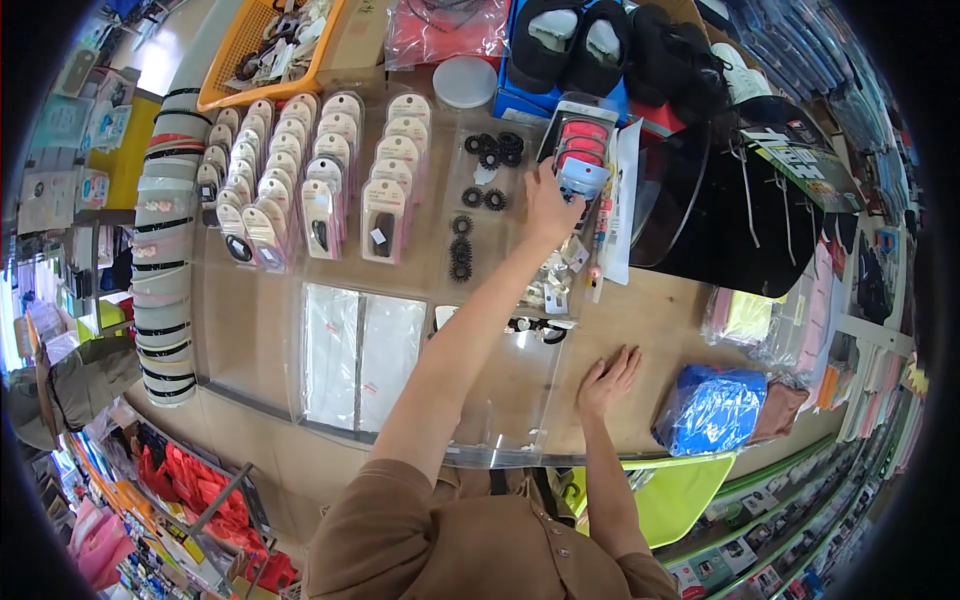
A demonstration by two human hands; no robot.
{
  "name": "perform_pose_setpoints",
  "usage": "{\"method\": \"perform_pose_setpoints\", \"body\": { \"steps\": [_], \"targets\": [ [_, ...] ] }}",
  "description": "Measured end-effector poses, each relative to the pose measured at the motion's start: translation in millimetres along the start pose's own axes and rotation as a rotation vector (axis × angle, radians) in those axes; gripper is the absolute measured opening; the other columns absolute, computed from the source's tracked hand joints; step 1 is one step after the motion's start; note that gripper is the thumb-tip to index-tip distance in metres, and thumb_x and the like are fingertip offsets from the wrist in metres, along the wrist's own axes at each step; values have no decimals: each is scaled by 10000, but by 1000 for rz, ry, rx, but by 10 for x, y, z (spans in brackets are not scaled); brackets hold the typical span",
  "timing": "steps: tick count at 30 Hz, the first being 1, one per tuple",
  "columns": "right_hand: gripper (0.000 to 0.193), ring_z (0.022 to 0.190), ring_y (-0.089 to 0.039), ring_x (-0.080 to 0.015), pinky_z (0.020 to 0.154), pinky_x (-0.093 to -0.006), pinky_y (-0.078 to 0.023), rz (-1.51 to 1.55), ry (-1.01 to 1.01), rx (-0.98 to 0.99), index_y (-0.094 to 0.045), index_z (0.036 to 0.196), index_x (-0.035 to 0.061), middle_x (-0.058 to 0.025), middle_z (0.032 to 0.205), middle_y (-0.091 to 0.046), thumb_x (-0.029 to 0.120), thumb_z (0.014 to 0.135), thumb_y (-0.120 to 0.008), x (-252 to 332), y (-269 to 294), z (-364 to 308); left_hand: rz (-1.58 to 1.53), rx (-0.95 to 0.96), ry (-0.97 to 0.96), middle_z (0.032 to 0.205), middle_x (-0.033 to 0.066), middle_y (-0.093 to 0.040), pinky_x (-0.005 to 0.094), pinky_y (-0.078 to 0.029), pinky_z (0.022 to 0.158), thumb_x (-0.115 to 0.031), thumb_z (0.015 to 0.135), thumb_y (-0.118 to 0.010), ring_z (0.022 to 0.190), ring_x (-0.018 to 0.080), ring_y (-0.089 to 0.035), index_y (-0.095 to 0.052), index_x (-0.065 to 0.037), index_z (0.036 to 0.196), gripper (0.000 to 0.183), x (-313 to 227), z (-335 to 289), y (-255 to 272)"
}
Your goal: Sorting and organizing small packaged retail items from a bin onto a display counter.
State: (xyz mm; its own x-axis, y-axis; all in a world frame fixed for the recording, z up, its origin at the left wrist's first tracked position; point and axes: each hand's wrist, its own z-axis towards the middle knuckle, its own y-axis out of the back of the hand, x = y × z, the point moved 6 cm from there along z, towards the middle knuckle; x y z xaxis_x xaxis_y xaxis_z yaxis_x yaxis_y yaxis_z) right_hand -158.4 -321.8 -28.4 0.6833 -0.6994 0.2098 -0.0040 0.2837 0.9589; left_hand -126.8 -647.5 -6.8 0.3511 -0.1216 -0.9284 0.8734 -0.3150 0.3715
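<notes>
My left hand (553,208) reaches across to the back of the counter, its fingers closed round the edge of a small pale-blue packet (584,176). Just beyond that packet lie red items (583,138) in a clear compartment; their kind is hard to make out. My right hand (610,382) rests flat on the wooden counter top (640,325), fingers stretched out and holding nothing. Black coil hair ties (460,250) sit in a clear tray to the left of my left hand. Small shiny accessories (548,285) lie below its wrist, partly hidden by my forearm.
Rows of carded hair accessories (385,200) stand at the left, beside a column of headbands (163,265). An orange basket (215,85) and black shoes (545,45) are at the back. A blue plastic-wrapped bundle (710,408) and a black panel (735,215) lie at the right.
</notes>
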Motion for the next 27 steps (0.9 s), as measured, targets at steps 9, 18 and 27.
{"method": "perform_pose_setpoints", "body": {
  "steps": [9, 18, 27],
  "targets": [
    [493, 1202, -281, -411, 986, -492, -240, 6, 26, -21, -352, 1249, -19, -242, 1315, -300, 179, 811, -464, 18, 7, 13, 25, -9, -19, 1242, 240, -301, 388, -320, 948, -130, 628, -645, 1124, 394, -340, -317, 38, 1192, 674, -23, -12, -22],
    [499, 1199, -284, -420, 982, -502, -235, 3, 35, -12, -347, 1251, -27, -250, 1308, -305, 186, 813, -454, 53, 20, 18, -103, -3, -7, 1295, 265, -318, 387, -297, 986, -109, 660, -617, 1170, 382, -365, -316, 76, 1193, 640, -12, -55, -53],
    [489, 1206, -282, -418, 980, -497, -237, -8, 16, -4, -352, 1247, -25, -246, 1311, -305, 185, 816, -448, 63, 7, 24, -150, -79, -81, 1147, 240, -405, 404, -338, 924, -22, 662, -578, 1072, 387, -414, -309, 59, 1207, 614, -145, -111, 30]
  ]
}}
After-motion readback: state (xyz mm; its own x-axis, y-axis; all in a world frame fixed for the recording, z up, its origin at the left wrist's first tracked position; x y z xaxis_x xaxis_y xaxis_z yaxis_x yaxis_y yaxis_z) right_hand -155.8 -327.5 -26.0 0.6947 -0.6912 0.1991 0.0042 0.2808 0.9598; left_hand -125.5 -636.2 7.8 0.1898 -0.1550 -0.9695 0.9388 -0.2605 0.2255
